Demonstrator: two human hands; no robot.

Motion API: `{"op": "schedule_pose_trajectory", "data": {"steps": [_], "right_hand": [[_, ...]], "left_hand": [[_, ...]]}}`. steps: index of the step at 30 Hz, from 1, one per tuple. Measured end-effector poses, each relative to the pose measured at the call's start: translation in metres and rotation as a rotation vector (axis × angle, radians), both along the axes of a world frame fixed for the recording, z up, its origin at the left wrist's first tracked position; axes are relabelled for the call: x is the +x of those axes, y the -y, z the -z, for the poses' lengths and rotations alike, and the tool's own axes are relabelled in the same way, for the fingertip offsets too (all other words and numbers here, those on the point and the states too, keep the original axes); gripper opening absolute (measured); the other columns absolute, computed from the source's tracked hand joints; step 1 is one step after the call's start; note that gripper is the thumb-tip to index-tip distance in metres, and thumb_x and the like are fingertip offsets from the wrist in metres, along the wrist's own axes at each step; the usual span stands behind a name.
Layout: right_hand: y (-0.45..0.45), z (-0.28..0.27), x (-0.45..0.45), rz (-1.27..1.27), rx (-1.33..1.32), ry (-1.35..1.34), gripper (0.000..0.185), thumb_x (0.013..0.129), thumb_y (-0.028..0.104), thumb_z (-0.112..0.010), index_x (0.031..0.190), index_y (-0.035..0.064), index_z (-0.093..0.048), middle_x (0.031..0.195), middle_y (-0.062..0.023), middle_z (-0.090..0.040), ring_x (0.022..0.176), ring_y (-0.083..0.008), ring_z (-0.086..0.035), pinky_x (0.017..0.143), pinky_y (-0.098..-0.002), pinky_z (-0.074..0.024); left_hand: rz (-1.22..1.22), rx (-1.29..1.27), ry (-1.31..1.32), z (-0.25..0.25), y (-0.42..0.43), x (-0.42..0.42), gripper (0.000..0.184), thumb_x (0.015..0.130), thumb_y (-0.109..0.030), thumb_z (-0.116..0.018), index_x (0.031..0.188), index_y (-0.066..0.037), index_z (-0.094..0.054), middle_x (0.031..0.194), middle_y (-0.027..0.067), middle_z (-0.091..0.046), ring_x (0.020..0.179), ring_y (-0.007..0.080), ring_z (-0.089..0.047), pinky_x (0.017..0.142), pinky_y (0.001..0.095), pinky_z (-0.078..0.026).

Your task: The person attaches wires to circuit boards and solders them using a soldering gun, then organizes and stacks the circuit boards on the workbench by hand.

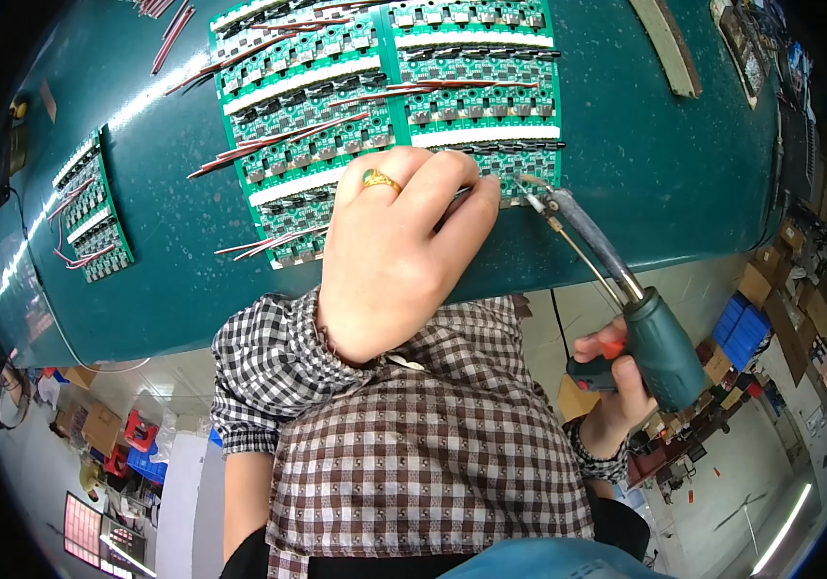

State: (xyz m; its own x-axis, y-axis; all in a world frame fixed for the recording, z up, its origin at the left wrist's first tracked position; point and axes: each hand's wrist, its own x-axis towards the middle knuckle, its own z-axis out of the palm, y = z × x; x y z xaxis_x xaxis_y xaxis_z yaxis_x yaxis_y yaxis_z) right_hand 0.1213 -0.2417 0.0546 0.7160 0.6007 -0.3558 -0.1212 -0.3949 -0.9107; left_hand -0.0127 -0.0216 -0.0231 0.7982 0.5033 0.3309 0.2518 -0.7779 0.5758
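Note:
My right hand (629, 396) is wrapped around a dark green soldering gun (662, 352), a finger at its trigger. The gun's metal barrel and thin feed tube slant up and left, their tips at the lower right edge of the circuit boards (396, 87). Resting over the lower middle of these boards, my left hand (399, 241) wears a ring. Its fingers are curled and pressed together close to the iron's tip; what they pinch is hidden. Red, white and dark wires (278, 143) lie across the green boards in bundles.
A smaller circuit board strip (93, 207) with wires lies on the left of the green table (182, 299). More red wires (172, 39) are at the top left. A wooden strip (666, 46) lies at the upper right. Boxes and blue crates (740, 331) stand on the floor beyond.

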Motion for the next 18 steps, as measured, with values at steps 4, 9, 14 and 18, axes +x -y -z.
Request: {"op": "schedule_pose_trajectory", "data": {"steps": [4,9,14,18], "right_hand": [[0.001,-0.002,0.0,0.019,0.009,0.026,0.044,0.083,0.029,-0.066,0.101,-0.0106,-0.057,0.087,-0.0167,-0.061,0.066,-0.025,-0.067,0.056,-0.0316,-0.0571],[0.0,-0.002,0.0,0.033,-0.003,0.044,0.046,0.084,0.032,-0.065,0.101,-0.0101,-0.056,0.085,-0.0157,-0.06,0.065,-0.0243,-0.067,0.056,-0.0314,-0.0577],[0.003,0.001,0.007,0.069,0.136,-0.066,0.042,0.082,0.021,-0.068,0.105,-0.0123,-0.058,0.089,-0.0187,-0.063,0.071,-0.0301,-0.069,0.061,-0.0363,-0.0599],[0.0,0.009,0.01,0.107,0.13,-0.055,0.05,0.086,0.033,-0.064,0.11,-0.0091,-0.053,0.087,-0.0143,-0.06,0.066,-0.0237,-0.066,0.052,-0.031,-0.0578]], "left_hand": [[0.003,0.005,0.0,0.0,0.0,0.0,0.029,0.069,-0.012,-0.061,0.097,-0.006,-0.065,0.097,0.0027,-0.056,0.089,0.0196,-0.056,0.079,0.0353,-0.043],[0.008,0.0,-0.007,0.0,0.0,0.0,0.03,0.069,-0.012,-0.061,0.098,-0.006,-0.065,0.098,0.0026,-0.056,0.09,0.0196,-0.056,0.079,0.0352,-0.043],[-0.011,-0.044,0.08,0.005,0.001,-0.004,0.032,0.068,-0.008,-0.063,0.099,-0.006,-0.066,0.094,0.0021,-0.058,0.091,0.0198,-0.057,0.079,0.0349,-0.044],[-0.08,-0.044,0.09,-0.003,0.0,-0.006,0.032,0.068,0.004,-0.071,0.098,-0.005,-0.068,0.088,0.0042,-0.06,0.081,0.0222,-0.058,0.069,0.0345,-0.045]]}}
